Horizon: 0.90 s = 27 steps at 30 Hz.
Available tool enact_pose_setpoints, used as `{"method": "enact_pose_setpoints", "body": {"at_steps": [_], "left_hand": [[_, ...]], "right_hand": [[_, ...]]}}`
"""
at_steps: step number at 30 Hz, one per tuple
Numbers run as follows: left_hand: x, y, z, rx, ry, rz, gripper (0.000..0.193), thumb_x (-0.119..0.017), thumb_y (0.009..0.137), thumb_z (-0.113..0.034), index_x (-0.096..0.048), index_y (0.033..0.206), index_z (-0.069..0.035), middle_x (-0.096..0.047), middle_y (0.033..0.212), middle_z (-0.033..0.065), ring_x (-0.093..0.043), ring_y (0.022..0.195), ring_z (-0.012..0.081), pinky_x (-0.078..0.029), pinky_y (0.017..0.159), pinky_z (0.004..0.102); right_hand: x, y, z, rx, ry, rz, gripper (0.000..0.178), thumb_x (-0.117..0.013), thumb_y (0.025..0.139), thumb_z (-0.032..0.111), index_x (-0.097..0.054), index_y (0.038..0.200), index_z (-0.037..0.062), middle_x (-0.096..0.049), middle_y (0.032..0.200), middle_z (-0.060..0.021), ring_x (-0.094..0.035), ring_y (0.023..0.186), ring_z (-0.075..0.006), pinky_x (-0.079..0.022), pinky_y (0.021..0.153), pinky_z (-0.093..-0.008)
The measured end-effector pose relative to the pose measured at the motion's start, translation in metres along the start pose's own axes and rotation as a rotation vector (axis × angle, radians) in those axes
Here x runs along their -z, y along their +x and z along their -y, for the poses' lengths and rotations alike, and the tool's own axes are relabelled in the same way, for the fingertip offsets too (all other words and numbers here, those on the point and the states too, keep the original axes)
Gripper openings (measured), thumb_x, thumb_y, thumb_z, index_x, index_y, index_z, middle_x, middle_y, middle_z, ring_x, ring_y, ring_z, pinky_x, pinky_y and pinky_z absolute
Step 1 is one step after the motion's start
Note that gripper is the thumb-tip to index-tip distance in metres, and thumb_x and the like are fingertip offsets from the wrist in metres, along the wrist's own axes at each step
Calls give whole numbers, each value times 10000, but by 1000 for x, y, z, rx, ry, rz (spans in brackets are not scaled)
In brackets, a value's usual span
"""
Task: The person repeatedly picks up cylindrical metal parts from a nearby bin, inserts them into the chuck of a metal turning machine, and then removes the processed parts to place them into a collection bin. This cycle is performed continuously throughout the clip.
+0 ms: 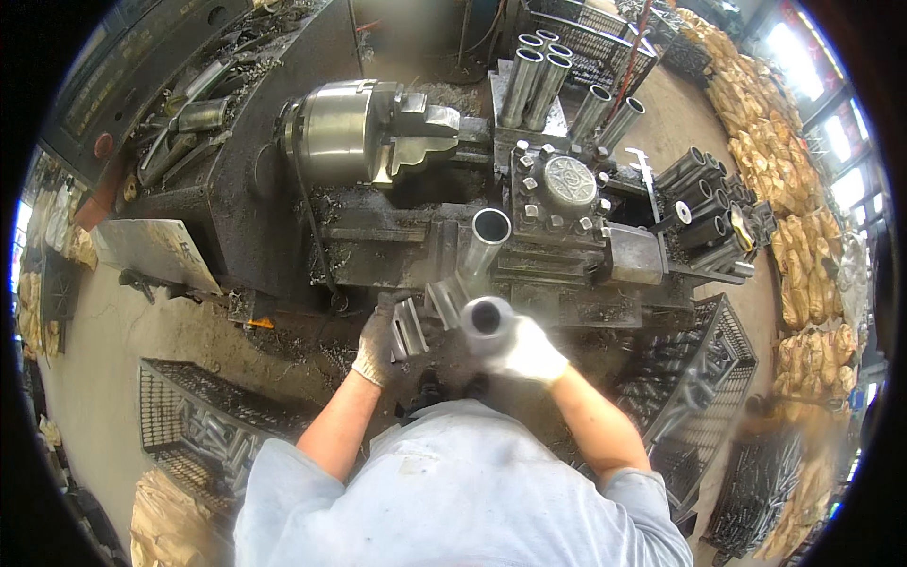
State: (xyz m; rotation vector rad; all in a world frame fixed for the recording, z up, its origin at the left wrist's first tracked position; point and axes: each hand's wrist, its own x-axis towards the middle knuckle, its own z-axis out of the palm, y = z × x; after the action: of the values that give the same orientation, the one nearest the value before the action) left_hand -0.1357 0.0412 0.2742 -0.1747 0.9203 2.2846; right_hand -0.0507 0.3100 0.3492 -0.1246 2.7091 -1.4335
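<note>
My left hand (376,340), in a soiled knitted glove, is closed around a grooved metal block (409,331). A second grooved metal block (443,302) sits just right of it, near the lathe's front edge; I cannot tell what supports it. My right hand (534,352), in a white glove, grips a short metal tube (487,321), its open end facing up and slightly smeared by motion. Just beyond stands another metal tube (487,244), tilted a little, in front of the lathe's tool post (557,194). The lathe chuck (350,132), with its stepped jaws, is at the far left.
Several upright tubes (536,83) stand behind the tool post. More tubes (704,203) lie stacked at right beside a caliper (645,180). Mesh crates of metal parts flank me, left (161,402) and right (742,364). Wrapped brown bundles (808,274) line the right side.
</note>
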Motion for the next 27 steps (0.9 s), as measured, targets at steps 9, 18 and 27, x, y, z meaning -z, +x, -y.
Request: {"method": "enact_pose_setpoints", "body": {"at_steps": [9,18,27], "left_hand": [[-110,99,-12,-793,1453,-19,858,-1031,681,-241,-577,1386,-58,-730,1194,136,-752,1016,287,-627,915,388],[-74,73,-71,-769,788,-138,716,-884,891,-257,-524,1462,-18,-651,1262,96,-644,1136,200,-603,950,348],[18,-45,-83,-311,-242,-134,787,-414,1049,-757,-637,1320,-52,-731,1120,161,-752,949,330,-642,875,538]], "right_hand": [[44,-17,-56,-361,-26,-358,402,-858,794,244,-720,1105,30,-788,1000,-171,-781,916,-295,-617,855,-415],[-15,-26,-2,10,-315,-176,374,-695,913,238,-671,1259,98,-749,1059,-209,-749,924,-402,-611,790,-499],[-91,66,-47,-11,-777,-181,492,-775,869,387,-669,1231,71,-732,940,-185,-749,810,-361,-606,678,-514]]}}
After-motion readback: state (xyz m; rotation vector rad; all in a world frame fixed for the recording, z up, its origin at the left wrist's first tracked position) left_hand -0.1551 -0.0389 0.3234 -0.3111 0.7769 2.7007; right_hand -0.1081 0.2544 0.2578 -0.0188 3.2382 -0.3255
